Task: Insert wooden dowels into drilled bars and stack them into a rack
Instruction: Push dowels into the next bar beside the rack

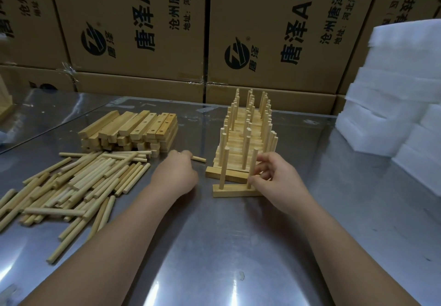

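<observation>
**Right hand on a dowel of the front bar, left hand holding a loose dowel**

The tall rack of stacked pale wooden bars (248, 134), full of upright round dowels, stands on the shiny grey metal table (214, 246). Just in front of the rack lies a single flat pale wooden bar (235, 190), and 2 round dowels can be seen standing upright in it. The right hand (278, 180) is at the right end of this bar, and its thumb and fingers pinch the right upright dowel (254, 162). The left hand (177, 174) is to the left of the rack. Its fingers are curled round a short loose wooden dowel (199, 159), whose free end points toward the rack. Further left of the rack are a stack of drilled wooden bars (133, 129) and a flat pile of loose wooden dowels (78, 186). Behind the rack stand brown printed cardboard boxes (274, 31), and to its right are white foam blocks (393, 86).
</observation>
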